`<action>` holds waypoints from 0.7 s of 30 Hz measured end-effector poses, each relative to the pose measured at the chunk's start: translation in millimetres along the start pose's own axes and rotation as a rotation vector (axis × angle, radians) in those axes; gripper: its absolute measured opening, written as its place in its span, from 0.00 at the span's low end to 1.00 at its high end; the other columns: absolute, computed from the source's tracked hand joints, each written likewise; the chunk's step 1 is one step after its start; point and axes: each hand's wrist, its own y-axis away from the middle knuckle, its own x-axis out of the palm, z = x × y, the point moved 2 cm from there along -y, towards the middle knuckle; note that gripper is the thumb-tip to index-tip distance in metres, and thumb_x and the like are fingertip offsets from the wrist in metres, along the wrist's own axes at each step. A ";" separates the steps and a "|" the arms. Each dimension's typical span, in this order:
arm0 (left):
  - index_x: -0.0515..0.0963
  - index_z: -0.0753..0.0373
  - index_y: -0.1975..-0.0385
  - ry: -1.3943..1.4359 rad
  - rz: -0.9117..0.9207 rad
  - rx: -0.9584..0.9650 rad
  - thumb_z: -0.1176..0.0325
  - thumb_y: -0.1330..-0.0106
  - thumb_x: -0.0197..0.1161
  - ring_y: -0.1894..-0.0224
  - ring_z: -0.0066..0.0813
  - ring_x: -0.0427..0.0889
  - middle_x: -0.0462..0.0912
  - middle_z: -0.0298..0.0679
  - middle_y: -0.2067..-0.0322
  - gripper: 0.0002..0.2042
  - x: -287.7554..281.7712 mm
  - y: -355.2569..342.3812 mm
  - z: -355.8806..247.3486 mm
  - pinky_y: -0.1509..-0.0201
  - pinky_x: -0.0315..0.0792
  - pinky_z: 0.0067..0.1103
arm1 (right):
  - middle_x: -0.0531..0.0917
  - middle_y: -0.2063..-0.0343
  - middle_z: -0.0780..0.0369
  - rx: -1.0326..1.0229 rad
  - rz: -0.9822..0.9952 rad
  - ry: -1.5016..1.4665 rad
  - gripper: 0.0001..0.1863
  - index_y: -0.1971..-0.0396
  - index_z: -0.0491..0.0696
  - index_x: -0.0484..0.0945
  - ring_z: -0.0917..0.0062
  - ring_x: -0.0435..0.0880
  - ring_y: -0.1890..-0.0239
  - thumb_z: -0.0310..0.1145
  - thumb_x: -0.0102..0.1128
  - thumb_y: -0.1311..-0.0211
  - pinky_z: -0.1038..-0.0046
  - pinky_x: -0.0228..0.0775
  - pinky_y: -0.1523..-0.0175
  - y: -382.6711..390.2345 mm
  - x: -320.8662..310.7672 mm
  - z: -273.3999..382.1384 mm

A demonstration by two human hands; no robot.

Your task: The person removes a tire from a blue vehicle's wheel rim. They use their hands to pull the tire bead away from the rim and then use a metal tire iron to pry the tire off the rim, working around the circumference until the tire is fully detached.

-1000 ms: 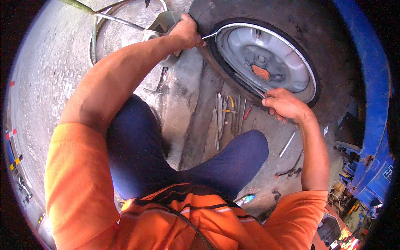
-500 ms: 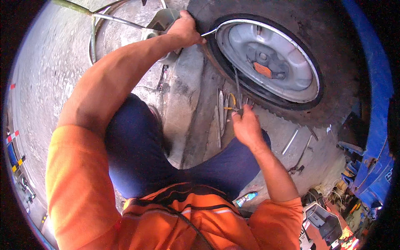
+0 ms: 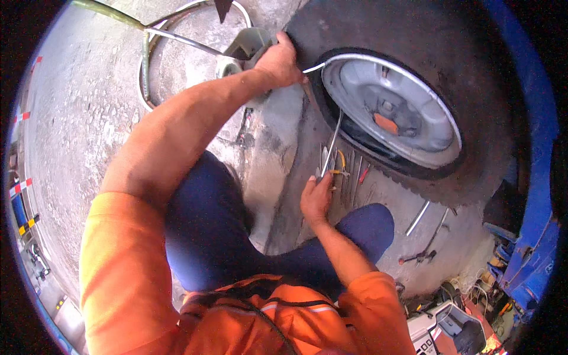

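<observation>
A large tyre [image 3: 487, 149] on a silver rim [image 3: 431, 110] lies before me, an orange patch at its hub [image 3: 386, 122]. My left hand [image 3: 283, 62] is closed on a metal lever [image 3: 313, 68] hooked at the rim's left edge, beside the tyre's outer side. My right hand [image 3: 316, 198] grips a long thin lever [image 3: 332, 142], whose far end is tucked inside the gap between rim and tyre at the lower left. Pliers with yellow handles [image 3: 342, 163] and several tyre irons [image 3: 355, 177] lie on the concrete under my right hand's side of the tyre.
A grey metal stand [image 3: 242, 53] with bars and hoses [image 3: 144, 71] is at top left. A blue metal frame [image 3: 532, 248] borders the right. Loose rods [image 3: 418, 218], a wrench [image 3: 417, 257] and a cluttered toolbox [image 3: 449, 325] lie at lower right. My thighs frame the concrete [image 3: 272, 195].
My right hand has moved left and downward, swinging its lever from lying along the rim to pointing toward me. My left hand keeps its grip, sitting slightly lower and further right in the picture.
</observation>
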 end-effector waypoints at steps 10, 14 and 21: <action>0.47 0.84 0.49 0.114 -0.034 0.018 0.63 0.56 0.76 0.54 0.57 0.79 0.78 0.64 0.62 0.47 -4.9 0.7 4.9 0.50 0.74 0.34 | 0.74 0.56 0.42 0.120 -0.048 -0.071 0.21 0.48 0.39 0.60 0.46 0.75 0.56 0.38 0.46 0.34 0.54 0.68 0.54 -1.7 51.7 2.0; 0.48 0.84 0.50 0.100 -0.023 0.049 0.62 0.57 0.76 0.54 0.56 0.79 0.78 0.65 0.63 0.47 -10.1 -1.2 5.9 0.50 0.74 0.33 | 0.74 0.59 0.44 0.127 -0.074 -0.114 0.20 0.50 0.39 0.60 0.46 0.75 0.58 0.38 0.47 0.34 0.53 0.67 0.55 -6.2 63.9 1.1; 0.44 0.86 0.48 0.092 0.011 0.015 0.63 0.56 0.76 0.54 0.56 0.79 0.78 0.65 0.63 0.50 -9.0 -3.6 6.3 0.49 0.73 0.33 | 0.73 0.59 0.44 0.200 -0.067 -0.055 0.19 0.52 0.40 0.61 0.48 0.74 0.56 0.38 0.48 0.34 0.53 0.66 0.54 -14.2 82.0 -6.1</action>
